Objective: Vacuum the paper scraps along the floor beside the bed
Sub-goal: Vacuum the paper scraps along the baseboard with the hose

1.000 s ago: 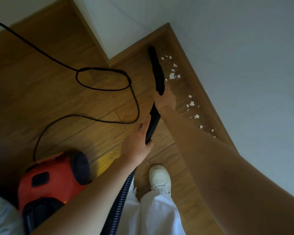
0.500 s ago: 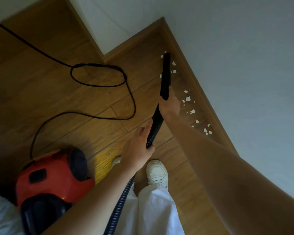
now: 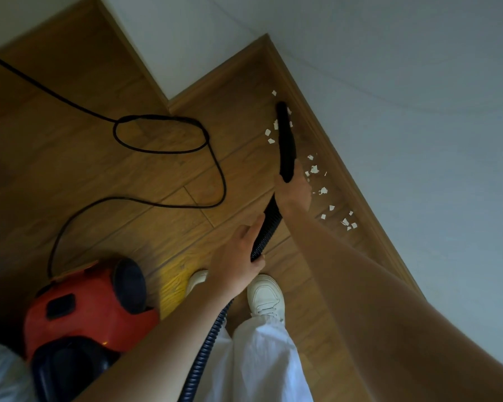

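The right hand (image 3: 292, 190) grips the long black plastic crevice nozzle (image 3: 285, 140) low along the wooden skirting (image 3: 346, 175), where the small white paper scraps (image 3: 314, 169) lie on the brown plank floor (image 3: 99, 169). The left hand (image 3: 238, 253) holds the ribbed black hose (image 3: 266, 227) to feed slack from the red canister vacuum (image 3: 84, 311). Compared with a second ago, the nozzle has swung rightwards into the scraps.

Narrow floor (image 3: 238, 158) strip hemmed on right by skirting (image 3: 331, 146) and wall (image 3: 418, 140). Nozzle (image 3: 286, 140) fills strip's far end, tip near corner; scraps (image 3: 323, 190) on both sides, most between nozzle and skirting. Cord (image 3: 163, 134) looped across open floor to left. Vacuum (image 3: 84, 309) blocks near left. Hose (image 3: 266, 227) and shoes (image 3: 266, 297) take up near middle.
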Available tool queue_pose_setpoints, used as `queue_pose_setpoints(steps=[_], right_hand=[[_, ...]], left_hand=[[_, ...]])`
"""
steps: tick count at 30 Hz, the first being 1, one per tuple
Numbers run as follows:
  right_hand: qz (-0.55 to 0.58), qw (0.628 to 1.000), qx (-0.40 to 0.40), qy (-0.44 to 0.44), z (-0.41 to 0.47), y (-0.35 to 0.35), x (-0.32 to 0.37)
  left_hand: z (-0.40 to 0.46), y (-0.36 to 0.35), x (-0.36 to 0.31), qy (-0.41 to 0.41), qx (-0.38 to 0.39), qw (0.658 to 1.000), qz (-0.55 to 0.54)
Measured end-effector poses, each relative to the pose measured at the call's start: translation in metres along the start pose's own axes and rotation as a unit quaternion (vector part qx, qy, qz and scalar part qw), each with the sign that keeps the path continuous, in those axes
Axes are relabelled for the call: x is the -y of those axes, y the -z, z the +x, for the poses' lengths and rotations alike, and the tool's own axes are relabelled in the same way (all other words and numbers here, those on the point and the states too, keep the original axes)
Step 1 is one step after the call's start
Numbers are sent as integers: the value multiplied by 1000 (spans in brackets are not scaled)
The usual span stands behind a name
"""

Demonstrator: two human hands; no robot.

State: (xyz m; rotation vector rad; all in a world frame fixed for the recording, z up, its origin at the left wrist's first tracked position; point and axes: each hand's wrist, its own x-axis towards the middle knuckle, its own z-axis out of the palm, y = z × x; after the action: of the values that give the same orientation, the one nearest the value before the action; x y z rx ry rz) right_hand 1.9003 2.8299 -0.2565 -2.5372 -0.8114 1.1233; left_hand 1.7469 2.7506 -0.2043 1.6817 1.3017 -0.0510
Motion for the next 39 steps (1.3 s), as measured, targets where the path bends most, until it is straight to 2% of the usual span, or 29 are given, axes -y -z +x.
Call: queue_pose_setpoints(steps=[9, 14, 21, 30, 34, 39], right_hand=[[-4, 1000, 9, -4, 2, 3, -10], [19, 1000, 12, 12, -1, -13, 11], [20, 997, 62, 35, 22, -25, 49], [6, 999, 30, -20, 6, -9, 5], [3, 999, 37, 7, 10, -2, 0], [-7, 997, 59, 45, 27, -8, 26]], left_hand=[[0, -8, 4, -17, 2, 1000, -8], [0, 4, 16, -7, -20, 1000, -19], [23, 30, 23, 1, -47, 998, -51], [10, 15, 18, -15, 26, 999, -35], [10, 6, 14, -27, 17, 998, -50], [23, 15, 12, -11, -12, 998, -68]])
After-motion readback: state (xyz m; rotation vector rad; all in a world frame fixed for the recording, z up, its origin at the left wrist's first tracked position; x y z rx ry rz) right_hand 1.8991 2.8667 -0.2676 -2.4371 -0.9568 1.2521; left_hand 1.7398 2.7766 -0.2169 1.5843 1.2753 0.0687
